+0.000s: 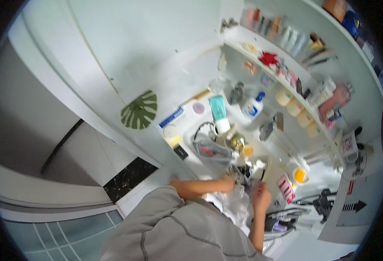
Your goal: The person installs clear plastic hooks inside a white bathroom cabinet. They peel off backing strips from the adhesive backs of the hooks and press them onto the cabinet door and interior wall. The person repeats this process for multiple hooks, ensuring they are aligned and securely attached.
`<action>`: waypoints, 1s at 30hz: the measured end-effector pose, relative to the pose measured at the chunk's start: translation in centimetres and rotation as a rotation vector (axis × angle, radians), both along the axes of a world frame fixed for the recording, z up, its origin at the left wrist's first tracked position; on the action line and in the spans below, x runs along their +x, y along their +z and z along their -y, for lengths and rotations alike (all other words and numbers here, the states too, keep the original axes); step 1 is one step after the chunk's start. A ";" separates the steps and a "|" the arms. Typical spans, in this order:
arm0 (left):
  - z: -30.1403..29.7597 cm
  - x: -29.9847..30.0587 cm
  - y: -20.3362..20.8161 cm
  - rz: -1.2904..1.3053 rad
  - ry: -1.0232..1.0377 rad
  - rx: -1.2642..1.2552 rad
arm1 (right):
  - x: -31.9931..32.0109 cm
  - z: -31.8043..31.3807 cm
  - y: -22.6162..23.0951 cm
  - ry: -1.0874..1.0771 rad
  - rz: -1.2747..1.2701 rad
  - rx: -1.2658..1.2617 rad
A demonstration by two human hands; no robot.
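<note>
My left hand (227,184) is closed beside a jumble of small dark and white items (242,171); blur hides what its fingers hold. My right hand (262,199) has its fingers pinched together at the lower end of a pale narrow strip (266,169), whose kind I cannot make out. Between my hands hangs crumpled, whitish, see-through material (236,203), like a thin plastic bag. Just beyond my left hand lies a grey pouch (211,151) with a red item on it. A small jar with an orange lid (247,151) stands past the jumble.
A teal tube (219,108) and a white pump bottle with a blue top (253,106) stand farther back. Right of my right hand lies a pink case (286,189). Shelves (287,85) full of cosmetics run along the right. A leaf-shaped green piece (140,110) is at the left.
</note>
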State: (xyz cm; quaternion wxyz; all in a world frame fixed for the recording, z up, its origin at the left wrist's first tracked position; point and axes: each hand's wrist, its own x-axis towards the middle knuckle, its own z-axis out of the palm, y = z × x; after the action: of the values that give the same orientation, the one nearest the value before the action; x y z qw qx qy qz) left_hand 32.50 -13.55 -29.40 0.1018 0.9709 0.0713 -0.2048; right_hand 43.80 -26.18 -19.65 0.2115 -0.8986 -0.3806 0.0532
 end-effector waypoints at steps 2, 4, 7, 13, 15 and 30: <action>-2.0 -0.2 2.6 -0.003 0.045 -0.172 | 1.4 -0.9 4.3 0.125 -0.014 0.164; -3.6 -0.5 5.0 0.014 0.050 -0.177 | 1.0 -2.1 6.0 0.242 -0.134 0.259; -6.8 -1.6 6.6 0.096 0.047 -0.333 | -1.9 -4.9 9.2 0.526 -0.253 0.332; -11.5 -10.9 17.7 0.353 0.387 -0.898 | -4.4 -10.4 10.4 0.735 -0.506 0.439; -12.7 -14.2 19.1 0.660 0.528 -1.030 | -5.1 -12.7 11.9 0.862 -0.527 0.469; -10.5 -25.9 33.4 1.741 0.500 -0.890 | -18.7 -22.4 24.4 1.378 -0.473 0.964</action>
State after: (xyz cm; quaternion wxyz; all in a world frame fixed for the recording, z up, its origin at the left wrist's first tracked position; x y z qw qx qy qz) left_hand 6.63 -3.04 3.97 0.5116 0.6138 0.0907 0.5944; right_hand 25.11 -3.77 4.70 0.5629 -0.2462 -0.7664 0.1875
